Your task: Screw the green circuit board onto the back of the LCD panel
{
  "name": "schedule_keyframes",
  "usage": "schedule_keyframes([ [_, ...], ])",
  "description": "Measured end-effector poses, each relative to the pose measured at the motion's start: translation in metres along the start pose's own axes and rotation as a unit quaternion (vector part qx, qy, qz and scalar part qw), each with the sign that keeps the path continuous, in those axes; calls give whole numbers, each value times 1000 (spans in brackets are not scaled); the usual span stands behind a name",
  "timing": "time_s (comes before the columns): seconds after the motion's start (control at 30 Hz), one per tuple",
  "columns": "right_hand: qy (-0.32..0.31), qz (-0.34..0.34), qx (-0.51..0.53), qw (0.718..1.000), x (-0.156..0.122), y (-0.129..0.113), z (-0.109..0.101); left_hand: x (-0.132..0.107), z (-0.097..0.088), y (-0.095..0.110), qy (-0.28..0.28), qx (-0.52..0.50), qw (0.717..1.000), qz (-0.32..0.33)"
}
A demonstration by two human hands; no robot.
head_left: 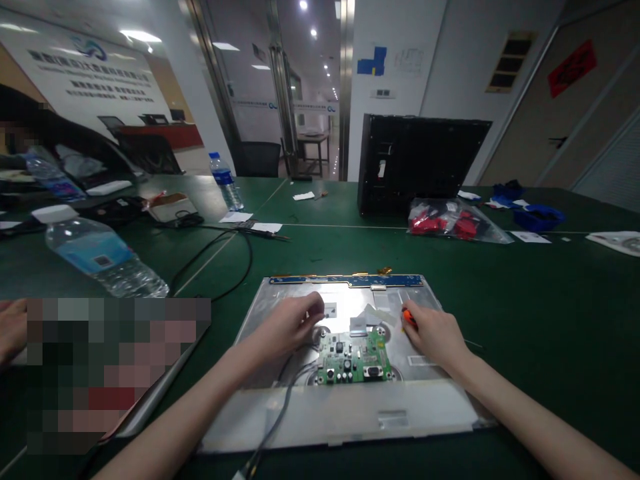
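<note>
A flat display panel [300, 417] lies back side up on the table in front of me, with a green circuit board [355, 357] at its middle and a narrow blue circuit strip [345, 281] along its far edge. My left hand [299, 320] is over the panel by the board's far left corner, fingers curled together; whatever they may hold is hidden. On the right, my right hand [434, 330] is closed around a screwdriver [409, 318] with an orange handle, its thin shaft pointing out to the right. Grey cables [286, 400] run from the board's left side toward me.
A black monitor housing [420, 163] stands at the back, with a plastic bag of red items [450, 223] before it. Blue trays [539, 217] lie farther right. Water bottles [100, 250] and a black cable [250, 260] are on the left. Another person's hand [13, 332] shows at the left edge.
</note>
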State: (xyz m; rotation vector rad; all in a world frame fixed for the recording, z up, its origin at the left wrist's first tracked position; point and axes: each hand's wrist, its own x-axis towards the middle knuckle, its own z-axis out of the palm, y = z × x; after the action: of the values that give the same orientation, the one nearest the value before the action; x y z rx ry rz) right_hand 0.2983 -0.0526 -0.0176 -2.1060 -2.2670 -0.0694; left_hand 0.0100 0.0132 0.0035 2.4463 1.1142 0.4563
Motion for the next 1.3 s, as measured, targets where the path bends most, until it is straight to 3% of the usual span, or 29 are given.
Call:
schedule_keyframes([
  [0.1,4,4,7,1000,3,2,1,-8,-4,9,-25,-55,998,18],
  [0.3,12,-2,50,999,18,9,-2,-15,-9,15,-144,-151,978,22],
  [0.4,29,-21,108,994,20,5,-21,-18,-10,16,-172,-168,970,41],
  [0.5,56,-59,191,978,17,-10,-56,-20,-10,17,-182,-190,964,40],
  [0.53,68,-73,229,968,15,-17,-70,-20,-10,17,-186,-198,962,32],
  [0.6,75,-108,441,888,13,-33,-94,-20,-11,18,-191,-217,957,13],
  [0.67,43,-161,556,814,13,-50,-112,-19,-12,17,-195,-236,952,-3],
  [0.73,51,-205,578,788,16,-65,-120,-19,-12,16,-194,-250,949,-10],
  [0.9,55,-235,563,791,24,-85,-115,-23,-9,10,-170,-219,961,24],
  [1.07,39,-254,546,797,29,-85,-107,-25,-2,10,-182,-170,967,60],
  [1.3,41,-246,542,803,33,-81,-100,-26,4,12,-184,-148,971,43],
])
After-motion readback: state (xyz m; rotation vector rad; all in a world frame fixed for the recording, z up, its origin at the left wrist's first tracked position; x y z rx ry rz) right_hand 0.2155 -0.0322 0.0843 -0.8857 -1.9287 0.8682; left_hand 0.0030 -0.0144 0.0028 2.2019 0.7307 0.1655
